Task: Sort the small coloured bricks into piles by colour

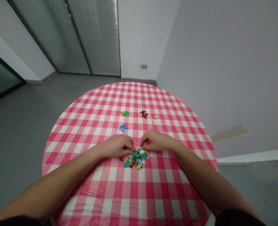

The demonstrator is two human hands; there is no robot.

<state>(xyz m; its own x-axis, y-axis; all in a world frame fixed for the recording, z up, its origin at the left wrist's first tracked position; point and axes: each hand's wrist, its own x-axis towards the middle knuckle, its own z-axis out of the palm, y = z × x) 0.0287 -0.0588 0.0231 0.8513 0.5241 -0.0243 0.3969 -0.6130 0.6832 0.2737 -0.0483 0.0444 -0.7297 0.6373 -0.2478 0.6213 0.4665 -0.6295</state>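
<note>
A mixed heap of small plastic building bricks (137, 160), in green, blue, brown, white, red and yellow, lies near the middle of the table. At its upper left edge is my left hand (118, 146), thumb and forefinger drawn together on the bricks. My right hand (154, 140) reaches the heap's upper right edge, fingers curled and the tips close together. Whatever sits between the fingertips of either hand is too small to make out. Beyond my hands lie little groups sorted by colour: green bricks (125, 113), blue bricks (123, 127), dark brown bricks (144, 114) and pale yellow bricks (155, 122).
A pink-and-white checked cloth (101, 185) covers the round table. One lone yellow piece (135, 121) rests between the colour groups. Behind the table stand a white wall (143, 34) and glass partitions (87, 37); another wall (228, 69) runs along the right.
</note>
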